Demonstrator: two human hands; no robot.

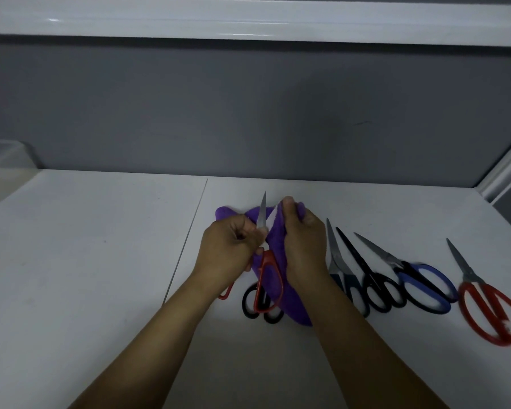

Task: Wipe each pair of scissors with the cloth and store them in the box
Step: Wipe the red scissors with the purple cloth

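The left hand (pixel 230 246) is closed around a pair of red-handled scissors (pixel 266 262) near the pivot, holding them above the white table (pixel 101 261) with the blade pointing up and away from the person. The right hand (pixel 304 246) grips a purple cloth (pixel 275 240), its fingers curled over the bunched fabric just beside the blade; the cloth hangs down between the two hands and reaches the table. A pair of black-handled scissors (pixel 250 302) lies on the table, partly under the cloth. To the right, four more pairs lie in a row with their tips pointing away: a dark-handled pair (pixel 347 280), a black pair (pixel 379 290), a blue pair (pixel 425 286) and a red pair (pixel 490 308). The clear box (pixel 0 169) sits at the far left edge of the table, well apart from the scissors.
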